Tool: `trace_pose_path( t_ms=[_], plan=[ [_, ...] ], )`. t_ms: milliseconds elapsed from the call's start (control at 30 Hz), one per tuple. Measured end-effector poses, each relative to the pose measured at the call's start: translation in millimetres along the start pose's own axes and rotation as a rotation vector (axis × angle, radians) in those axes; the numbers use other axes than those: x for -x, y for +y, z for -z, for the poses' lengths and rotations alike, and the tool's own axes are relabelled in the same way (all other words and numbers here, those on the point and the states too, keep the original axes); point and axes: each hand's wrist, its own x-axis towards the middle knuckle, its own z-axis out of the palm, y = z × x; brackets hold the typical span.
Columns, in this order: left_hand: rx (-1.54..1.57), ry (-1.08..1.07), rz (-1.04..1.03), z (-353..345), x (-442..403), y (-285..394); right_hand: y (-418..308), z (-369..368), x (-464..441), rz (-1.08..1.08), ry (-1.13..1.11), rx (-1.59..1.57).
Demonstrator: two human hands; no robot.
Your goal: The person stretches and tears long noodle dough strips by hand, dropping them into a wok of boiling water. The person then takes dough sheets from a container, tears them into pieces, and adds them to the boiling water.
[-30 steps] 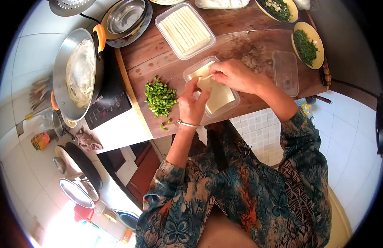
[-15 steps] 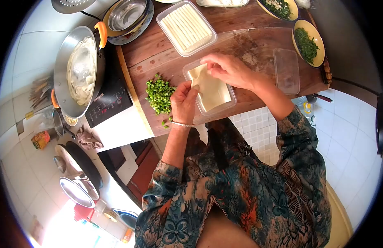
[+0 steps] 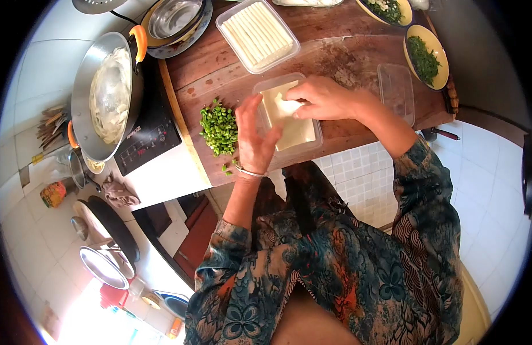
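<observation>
L hand (image 3: 254, 141) at 8 o'clock of clear tub (image 3: 319, 137): fingers & thumb spread wide, nothing gripped, covering tub's near-L edge. R hand (image 3: 324, 99) comes in from 2 o'clock, fingers curled over pale sheet (image 3: 294, 137), thumb by fingertips; can't tell if a fold is pinched. Sheet lies flat-ish in tub, upper part bunched, partly hidden by R hand. Tub sits on wooden board (image 3: 335, 60), near edge. Around tub: chopped green pieces (image 3: 219, 129) at 9, just beside L hand, crowding that side; pale rolls (image 3: 258, 34) in 2nd tub (image 3: 297, 49) at 11, close; clear lid (image 3: 396, 92) approx 3, R forearm right by it; bowl w/ cut greens (image 3: 442, 62) at 2. Further off, 9 o'clock: pan w/ pale strips (image 3: 83, 95) on black hob (image 3: 148, 148); nested bowls (image 3: 174, 20) at 10, well apart.
</observation>
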Motion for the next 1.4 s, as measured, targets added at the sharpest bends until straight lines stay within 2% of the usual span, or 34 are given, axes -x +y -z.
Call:
trace_pose_path(
  t_ms=[67,167,267,467,533,633,667,733,800,867,900,1000,1100,1133,1233,1333,1400],
  plan=[
    [-0.226,0.057,-0.090,-5,9,3,-1,-1,9,-0.064,0.043,-0.195],
    [-0.089,-0.011,0.036,-17,29,-12,5,-13,15,-0.038,0.204,-0.451],
    [-0.095,-0.119,0.122,-21,40,-16,6,-22,14,0.026,0.332,-0.440],
    [-0.090,-0.182,0.110,-22,33,-12,-17,-9,23,-0.102,0.302,-0.300],
    [-0.151,-0.156,0.058,-24,31,-2,-29,-14,29,0.020,0.436,-0.211],
    [-0.207,-0.169,0.195,-28,23,-1,-51,-10,44,0.174,0.558,-0.166],
    [-0.178,-0.135,0.141,-33,22,-12,-58,-4,50,0.218,0.589,-0.161],
    [-0.171,-0.064,0.066,-40,26,-25,-71,12,71,-0.018,0.696,-0.431],
    [-0.249,0.019,-0.012,-31,27,2,-66,16,84,-0.093,0.941,-0.704],
    [-0.361,0.112,-0.123,-16,34,31,-70,17,90,-0.083,1.160,-0.811],
    [-0.214,0.036,-0.038,-15,47,33,-75,14,92,-0.115,1.246,-0.853],
    [0.825,-0.375,0.576,-31,62,52,-70,-18,100,-0.196,1.268,-0.960],
    [1.623,-0.586,0.803,-54,61,46,-81,-46,108,-0.242,1.287,-1.060],
    [1.639,-0.495,0.793,-59,61,49,-88,-55,111,-0.241,1.311,-1.106],
    [1.585,-0.187,0.758,-59,49,65,-110,-84,121,-0.427,1.382,-1.228],
    [1.369,-0.111,0.734,-50,46,40,-93,-126,165,-0.654,0.904,-1.159],
    [1.287,-0.060,0.722,-42,44,37,-66,-136,185,-0.759,0.858,-0.960]
  ],
)
